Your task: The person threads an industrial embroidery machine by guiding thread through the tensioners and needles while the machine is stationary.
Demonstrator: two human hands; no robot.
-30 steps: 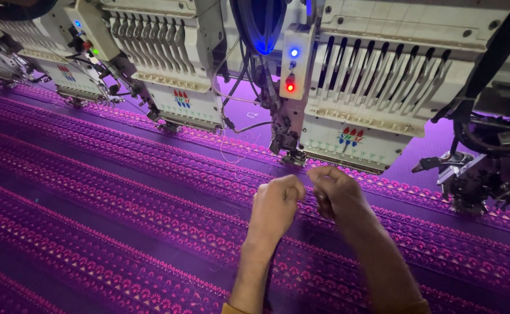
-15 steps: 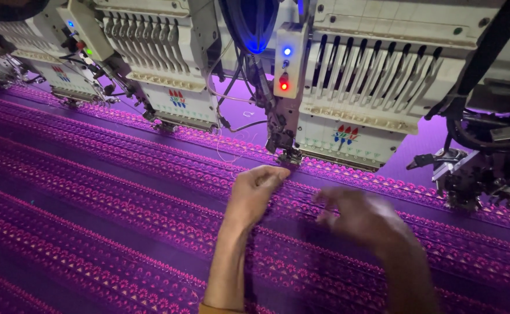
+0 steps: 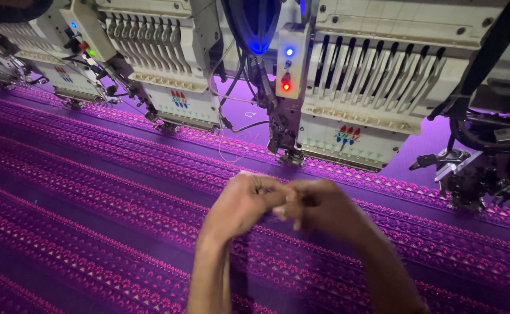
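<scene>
thread pinched just below the sewing head

a thin pale thread [image 3: 231, 152] runs up and away from the hands to the white metal sewing head [image 3: 348, 104]. the left hand [image 3: 240, 203] and right hand [image 3: 324, 209] touch, fingers closed small, maybe on it. purple patterned cloth [image 3: 92, 192] lies below.

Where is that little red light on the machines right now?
In the head view, the red light sits top centre on a white panel, just below a blue light, on the embroidery head above the left hand and right hand.
</scene>
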